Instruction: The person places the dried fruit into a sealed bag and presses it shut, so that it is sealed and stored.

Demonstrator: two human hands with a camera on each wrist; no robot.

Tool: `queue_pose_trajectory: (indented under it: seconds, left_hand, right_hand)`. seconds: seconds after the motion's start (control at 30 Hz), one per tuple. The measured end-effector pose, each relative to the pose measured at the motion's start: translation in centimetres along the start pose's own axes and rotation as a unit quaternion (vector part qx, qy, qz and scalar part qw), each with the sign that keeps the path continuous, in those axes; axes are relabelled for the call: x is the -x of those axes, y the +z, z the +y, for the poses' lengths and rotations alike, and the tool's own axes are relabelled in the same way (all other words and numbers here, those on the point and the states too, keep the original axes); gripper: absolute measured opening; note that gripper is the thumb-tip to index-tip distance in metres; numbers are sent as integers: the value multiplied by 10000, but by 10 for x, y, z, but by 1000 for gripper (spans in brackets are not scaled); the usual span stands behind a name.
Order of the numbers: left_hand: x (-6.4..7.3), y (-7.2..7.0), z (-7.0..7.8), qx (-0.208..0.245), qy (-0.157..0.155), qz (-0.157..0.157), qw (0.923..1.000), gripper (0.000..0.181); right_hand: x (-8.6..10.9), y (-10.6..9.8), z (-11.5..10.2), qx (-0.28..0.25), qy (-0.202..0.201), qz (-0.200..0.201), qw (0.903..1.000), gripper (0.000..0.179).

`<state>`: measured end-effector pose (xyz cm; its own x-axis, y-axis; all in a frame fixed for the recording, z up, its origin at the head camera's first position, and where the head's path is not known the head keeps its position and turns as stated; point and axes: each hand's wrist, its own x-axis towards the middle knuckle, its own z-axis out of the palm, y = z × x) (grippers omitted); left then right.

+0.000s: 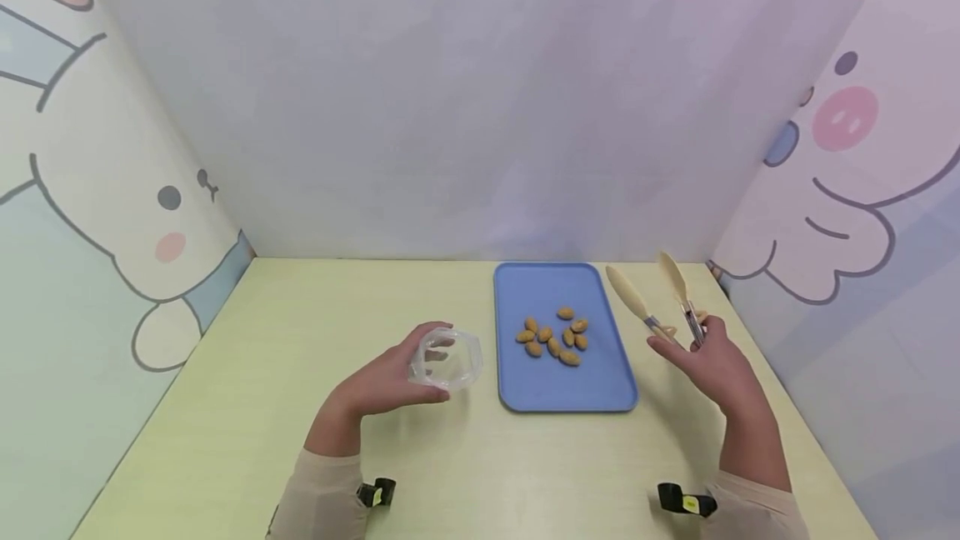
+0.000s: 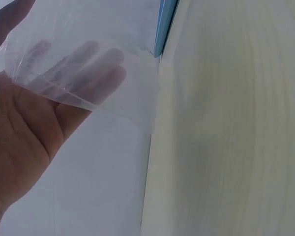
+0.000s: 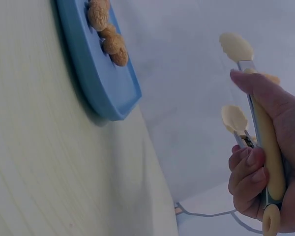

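Note:
My left hand [image 1: 384, 379] curls round a clear plastic container [image 1: 468, 363], thumb on the near side and fingers on the far side, left of the blue tray. In the left wrist view, the fingers show through the see-through wall of the container [image 2: 83, 24]. My right hand [image 1: 726, 367] grips a pair of cream-tipped tongs [image 1: 632, 294] beside the tray's right edge, their two scoop-shaped ends spread apart and pointing away. The right wrist view shows the thumb along one cream handle of the tongs [image 3: 268, 147], with the fingers folded round the other arm.
On the blue tray [image 1: 570, 392] lie several brown, wrinkled, oval nuts [image 1: 554, 347], grouped near its middle. A pale wooden table [image 1: 300, 307] carries the tray. Upright panels stand behind and on both sides, the side ones with cartoon animals.

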<state>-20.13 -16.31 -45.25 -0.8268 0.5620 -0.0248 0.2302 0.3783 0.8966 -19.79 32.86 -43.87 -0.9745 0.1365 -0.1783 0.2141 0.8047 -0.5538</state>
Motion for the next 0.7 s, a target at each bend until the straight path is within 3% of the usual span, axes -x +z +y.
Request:
queue_pose_trajectory:
  seconds: [0.3,0.43,0.7]
  left_hand:
    - [-3,2,-1,-30,-136,-4,9999,87]
    - [-4,2,-1,-102,-105,4,9999,84]
    - [-4,4,-3,-98,-140,-103,9998,81]
  right_hand:
    - [2,2,-4,285,-307,249,9988,96]
    - [2,1,-6,372,-680,443,9960,81]
    - [4,-1,-13,205,-1235,69,9921,74]
